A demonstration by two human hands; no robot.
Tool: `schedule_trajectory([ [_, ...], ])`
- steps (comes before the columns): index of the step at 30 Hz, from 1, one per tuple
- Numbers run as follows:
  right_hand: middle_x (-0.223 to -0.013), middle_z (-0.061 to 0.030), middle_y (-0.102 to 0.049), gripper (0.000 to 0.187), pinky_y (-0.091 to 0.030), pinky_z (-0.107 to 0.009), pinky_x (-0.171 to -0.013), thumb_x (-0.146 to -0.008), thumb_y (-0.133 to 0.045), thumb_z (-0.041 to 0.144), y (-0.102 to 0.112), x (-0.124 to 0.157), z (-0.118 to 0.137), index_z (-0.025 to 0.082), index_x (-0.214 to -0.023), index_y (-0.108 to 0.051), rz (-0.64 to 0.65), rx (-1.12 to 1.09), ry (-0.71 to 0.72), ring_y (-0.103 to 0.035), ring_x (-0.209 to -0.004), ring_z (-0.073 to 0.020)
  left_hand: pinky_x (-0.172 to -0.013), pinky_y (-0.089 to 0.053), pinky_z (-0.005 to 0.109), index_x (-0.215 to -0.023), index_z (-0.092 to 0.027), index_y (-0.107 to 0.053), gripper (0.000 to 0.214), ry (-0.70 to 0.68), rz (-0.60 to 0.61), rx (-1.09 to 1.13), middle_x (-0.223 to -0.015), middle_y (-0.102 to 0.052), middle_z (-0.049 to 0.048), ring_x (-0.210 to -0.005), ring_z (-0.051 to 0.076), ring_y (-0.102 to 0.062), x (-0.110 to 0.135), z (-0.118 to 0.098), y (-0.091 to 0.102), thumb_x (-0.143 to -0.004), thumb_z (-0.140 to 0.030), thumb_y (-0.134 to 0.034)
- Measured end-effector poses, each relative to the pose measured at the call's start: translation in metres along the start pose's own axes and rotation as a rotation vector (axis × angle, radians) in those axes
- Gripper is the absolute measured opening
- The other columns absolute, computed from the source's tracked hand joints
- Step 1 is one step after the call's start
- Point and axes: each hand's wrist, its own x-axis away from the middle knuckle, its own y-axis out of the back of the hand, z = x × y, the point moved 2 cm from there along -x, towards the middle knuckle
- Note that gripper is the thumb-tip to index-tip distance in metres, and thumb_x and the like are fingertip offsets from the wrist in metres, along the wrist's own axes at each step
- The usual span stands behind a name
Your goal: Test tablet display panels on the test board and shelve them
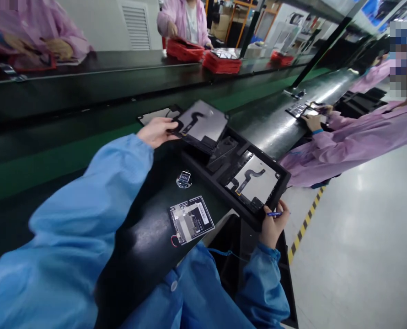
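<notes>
At the far end of the black foam tray (281,183), the left hand (157,132) has its fingers closed together on the edge of a tilted grey panel (207,123), with the panel's black ribbon cable (192,121) just beyond the fingertips. Holding the panel by its edge like this seems the sound way, since it keeps skin off the cable and the bare face. At the tray's near corner, the right hand (274,224) has its fingers wrapped around a blue pen (275,213), whose tip is best kept clear of the second panel (254,183) lying in the tray. Beside the tray's long side, a small module (184,179) and a printed card (190,220) rest on a black mat (145,242). Past the tray's right side, a co-worker's hand (312,122) rests on a dark part.
</notes>
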Motion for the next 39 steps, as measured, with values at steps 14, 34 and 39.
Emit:
schedule_trajectory([
  [14,-0.099,-0.0081,-0.072,0.022,-0.056,-0.045,-0.070,-0.091,-0.053,0.041,-0.027,0.019,0.106,0.024,-0.096,-0.066,-0.150,0.077,0.468,-0.072,-0.082,-0.0266,-0.081,-0.059,0.020,-0.123,-0.033,-0.057,0.050,0.460,-0.559,0.430,-0.092,-0.073,-0.0066,-0.092,0.015,-0.068,0.312,0.143,0.074,-0.079,-0.033,-0.081],
  [34,-0.053,0.0089,-0.029,0.039,-0.028,-0.020,-0.046,-0.090,-0.059,0.031,-0.151,0.258,0.133,0.021,-0.062,-0.033,1.335,0.058,0.272,-0.030,-0.045,-0.0048,-0.117,-0.034,0.058,-0.135,-0.014,-0.054,0.040,-0.265,-0.370,-1.003,-0.149,-0.049,0.0204,-0.144,0.035,-0.038,0.308,0.164,0.086,-0.096,-0.022,-0.052],
  [39,-0.053,0.0086,-0.026,0.037,-0.027,-0.021,-0.045,-0.090,-0.053,0.025,-0.149,0.258,0.133,0.022,-0.062,-0.029,1.303,0.093,0.449,-0.028,-0.044,-0.0050,-0.119,-0.030,0.058,-0.136,-0.014,-0.054,0.041,-0.227,-0.360,-0.969,-0.152,-0.046,0.0204,-0.147,0.035,-0.033,0.310,0.166,0.089,-0.096,-0.023,-0.052],
])
